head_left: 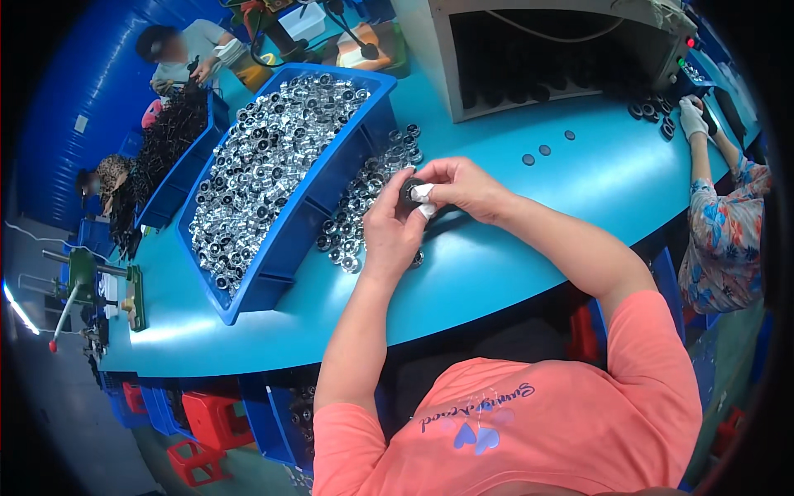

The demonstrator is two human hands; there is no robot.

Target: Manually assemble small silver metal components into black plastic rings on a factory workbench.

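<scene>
My two hands meet over the blue-green table, just right of a large blue bin (289, 217). Between them is a small black round part (408, 190), mostly covered by the fingers. My left hand (390, 225) curls around it from the left. From the right, my right hand (465, 192) pinches it with thumb and fingers. White wrapping shows on both thumbs. Clear and black round pieces (285, 140) fill the bin, and a loose pile of similar pieces (351, 217) lies beside and beneath my left hand. A dark item under my right hand is partly hidden.
Small dark discs (545, 150) lie right of my hands. A pale metal box-like machine (451, 62) with a dark opening stands at the back. Another person's gloved hand (693, 120) works at the right, near black rings (653, 109). A green hand press (83, 277) is at far left.
</scene>
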